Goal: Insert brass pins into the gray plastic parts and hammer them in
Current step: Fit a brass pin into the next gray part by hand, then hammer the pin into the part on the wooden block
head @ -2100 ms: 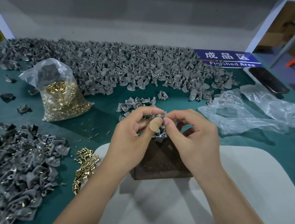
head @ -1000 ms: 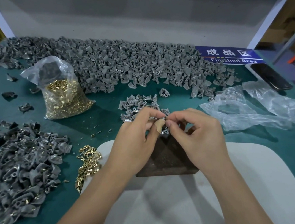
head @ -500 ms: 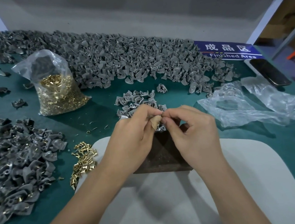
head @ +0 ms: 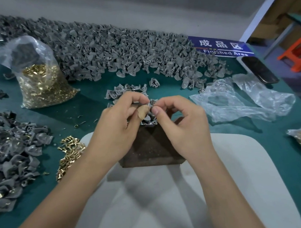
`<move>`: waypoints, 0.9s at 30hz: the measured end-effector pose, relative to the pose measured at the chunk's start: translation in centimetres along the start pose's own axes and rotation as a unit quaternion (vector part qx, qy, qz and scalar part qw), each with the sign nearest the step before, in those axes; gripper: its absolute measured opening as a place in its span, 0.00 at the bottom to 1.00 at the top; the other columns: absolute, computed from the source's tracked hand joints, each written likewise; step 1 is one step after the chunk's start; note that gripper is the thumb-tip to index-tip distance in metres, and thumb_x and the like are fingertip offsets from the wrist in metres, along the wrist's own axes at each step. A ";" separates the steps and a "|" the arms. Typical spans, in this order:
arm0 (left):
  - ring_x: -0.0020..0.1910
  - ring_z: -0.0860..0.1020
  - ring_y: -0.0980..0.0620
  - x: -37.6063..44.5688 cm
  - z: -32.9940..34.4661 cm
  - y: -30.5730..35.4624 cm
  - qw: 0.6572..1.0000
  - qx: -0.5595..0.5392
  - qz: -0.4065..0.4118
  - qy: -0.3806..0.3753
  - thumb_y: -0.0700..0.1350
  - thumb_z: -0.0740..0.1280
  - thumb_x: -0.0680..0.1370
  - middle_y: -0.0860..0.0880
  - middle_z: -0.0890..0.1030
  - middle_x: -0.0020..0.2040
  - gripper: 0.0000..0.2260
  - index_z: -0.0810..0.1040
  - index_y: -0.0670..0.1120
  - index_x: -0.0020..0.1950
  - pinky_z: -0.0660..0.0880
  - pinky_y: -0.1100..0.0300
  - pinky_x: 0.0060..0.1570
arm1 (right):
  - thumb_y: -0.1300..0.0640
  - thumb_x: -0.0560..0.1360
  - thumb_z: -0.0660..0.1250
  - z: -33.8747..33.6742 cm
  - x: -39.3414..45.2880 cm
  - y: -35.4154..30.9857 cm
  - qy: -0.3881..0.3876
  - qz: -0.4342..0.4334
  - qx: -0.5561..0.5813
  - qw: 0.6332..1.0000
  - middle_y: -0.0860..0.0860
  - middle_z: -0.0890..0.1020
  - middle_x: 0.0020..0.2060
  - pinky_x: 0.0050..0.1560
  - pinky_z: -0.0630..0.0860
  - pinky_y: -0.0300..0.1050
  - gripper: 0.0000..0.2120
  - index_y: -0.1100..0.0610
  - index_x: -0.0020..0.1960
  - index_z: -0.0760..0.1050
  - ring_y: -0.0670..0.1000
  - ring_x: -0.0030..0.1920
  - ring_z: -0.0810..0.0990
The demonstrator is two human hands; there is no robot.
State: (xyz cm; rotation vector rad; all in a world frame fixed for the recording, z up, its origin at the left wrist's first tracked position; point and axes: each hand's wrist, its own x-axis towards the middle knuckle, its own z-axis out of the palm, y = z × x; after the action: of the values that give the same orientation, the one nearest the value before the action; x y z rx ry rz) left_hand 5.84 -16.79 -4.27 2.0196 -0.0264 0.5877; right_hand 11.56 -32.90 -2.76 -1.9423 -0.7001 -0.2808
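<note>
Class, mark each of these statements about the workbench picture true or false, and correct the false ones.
1. Both hands pinch a gray part above the dark block. True.
2. The left hand holds a hammer. False: no hammer shows.
3. A bag of brass pins stands at the far left. True.
4. The blue sign lies on the left. False: it lies at the far right.

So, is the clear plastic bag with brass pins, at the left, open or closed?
Open: the clear plastic bag of brass pins stands upright and its top gapes, unsealed.
</note>
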 end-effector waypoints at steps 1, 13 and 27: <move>0.35 0.80 0.55 -0.1 0.1 0.0 1.000 0.003 0.007 0.002 0.46 0.67 0.82 0.56 0.84 0.41 0.06 0.74 0.57 0.55 0.74 0.66 0.36 | 0.62 0.76 0.74 0.0 -0.1 0.0 -0.004 -0.003 -0.002 1.000 0.46 0.83 0.41 0.48 0.75 0.37 0.03 0.56 0.47 0.83 0.48 0.44 0.81; 0.32 0.78 0.58 -0.2 -0.2 0.8 1.000 0.029 0.000 -0.001 0.45 0.67 0.82 0.60 0.83 0.39 0.04 0.76 0.55 0.53 0.69 0.71 0.34 | 0.61 0.77 0.72 0.3 -0.3 -1.1 -0.007 0.024 -0.027 0.999 0.44 0.83 0.40 0.47 0.75 0.39 0.02 0.55 0.47 0.82 0.46 0.44 0.81; 0.76 0.64 0.58 -1.6 -2.2 0.4 0.980 0.148 -0.005 -0.133 0.48 0.69 0.81 0.58 0.81 0.64 0.03 0.82 0.51 0.52 0.64 0.54 0.73 | 0.44 0.79 0.67 -8.7 -6.6 1.2 -0.172 0.260 -0.388 0.867 0.56 0.78 0.52 0.48 0.75 0.52 0.17 0.53 0.62 0.75 0.59 0.51 0.78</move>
State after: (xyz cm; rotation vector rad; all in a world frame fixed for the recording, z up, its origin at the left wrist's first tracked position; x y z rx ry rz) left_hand 3.47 -15.53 -3.75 2.3751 -0.0942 0.3247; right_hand 7.85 -43.29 -2.78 -2.9152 -0.2472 0.1643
